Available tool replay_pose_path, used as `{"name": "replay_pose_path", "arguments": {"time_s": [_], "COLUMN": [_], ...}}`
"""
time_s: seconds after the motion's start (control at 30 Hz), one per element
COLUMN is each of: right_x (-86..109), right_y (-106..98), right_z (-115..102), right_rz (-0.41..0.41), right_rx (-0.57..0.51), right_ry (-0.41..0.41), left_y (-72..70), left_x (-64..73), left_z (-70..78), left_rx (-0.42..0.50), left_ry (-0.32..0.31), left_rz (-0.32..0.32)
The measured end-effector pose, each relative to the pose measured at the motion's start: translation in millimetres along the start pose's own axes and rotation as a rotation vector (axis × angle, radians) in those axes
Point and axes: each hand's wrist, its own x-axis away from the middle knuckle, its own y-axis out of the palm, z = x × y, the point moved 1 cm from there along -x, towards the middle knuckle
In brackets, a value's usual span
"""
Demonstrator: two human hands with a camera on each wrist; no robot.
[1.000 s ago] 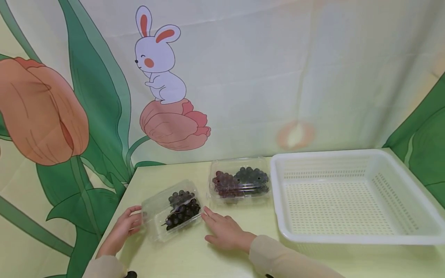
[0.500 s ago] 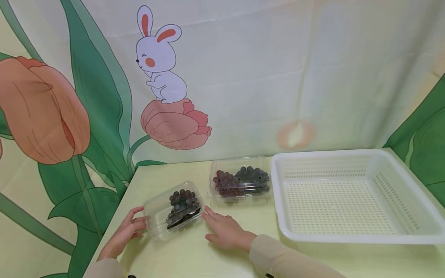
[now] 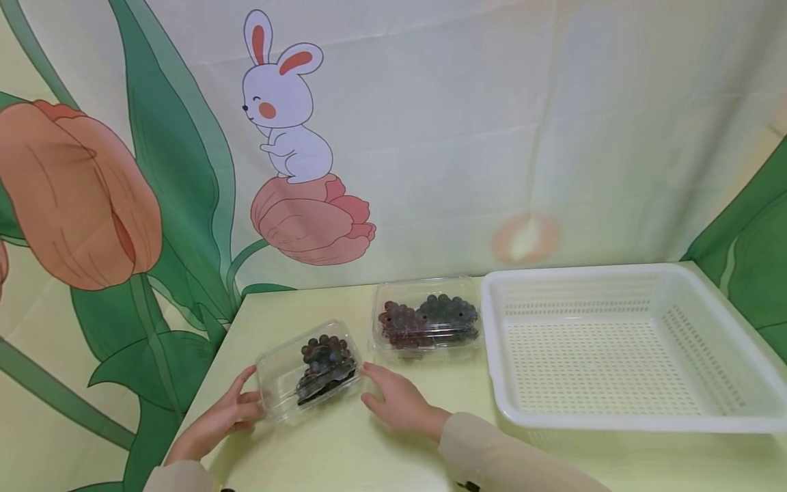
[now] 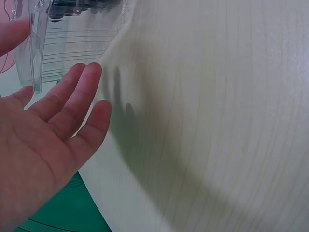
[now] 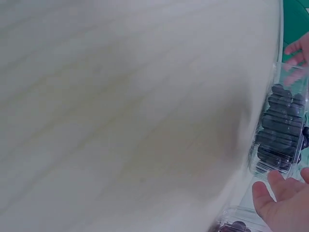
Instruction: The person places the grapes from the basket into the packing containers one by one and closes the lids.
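Observation:
A clear plastic clamshell box [image 3: 277,376] lies slightly askew on the table's left side. Dark grapes [image 3: 324,352] fill its right part. At the box's left end is my left hand [image 3: 218,420]; in the left wrist view several of its fingers [image 4: 82,96] extend loosely beside and under the clear wall [image 4: 72,53]. My right hand [image 3: 402,403] has its fingertips against or very near the box's right end. In the right wrist view the right hand [image 5: 287,205] has loosely bent fingers, none curled round the box [image 5: 277,125]. Contact is hard to tell there.
Behind and to the right stands a second clear box [image 3: 424,290] with red and dark grapes. A large white perforated plastic basket [image 3: 501,389] occupies the table's right side. A printed cloth wall [image 3: 430,171] with a rabbit and tulips borders the table's back.
The near box has tipped down and shifted slightly right, so the grapes show differently through its lid. My left hand has followed it a little; the right hand has stayed almost in place.

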Motion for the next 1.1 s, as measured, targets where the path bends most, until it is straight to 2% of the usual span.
{"name": "replay_pose_path", "arguments": {"time_s": [0.17, 0.4, 0.77, 1.1], "right_x": [-8.1, -17.0, -24.2, -22.5], "right_y": [1, 1, -1, 7], "right_z": [2, 4, -1, -3], "right_rz": [0.072, 0.121, 0.111, 0.119], "right_rx": [-0.184, -0.430, -0.657, -0.790], "right_ry": [0.059, 0.142, 0.249, 0.345], "left_y": [1.6, 3.1, 5.3, 7.2], "left_x": [1.0, 1.3, 1.4, 1.2], "left_z": [1.1, 3.9, 6.2, 8.3], "left_rx": [0.001, 0.007, 0.022, 0.042], "left_ry": [-0.028, -0.023, -0.038, -0.009], "left_rz": [-0.036, -0.056, -0.059, -0.121]}}
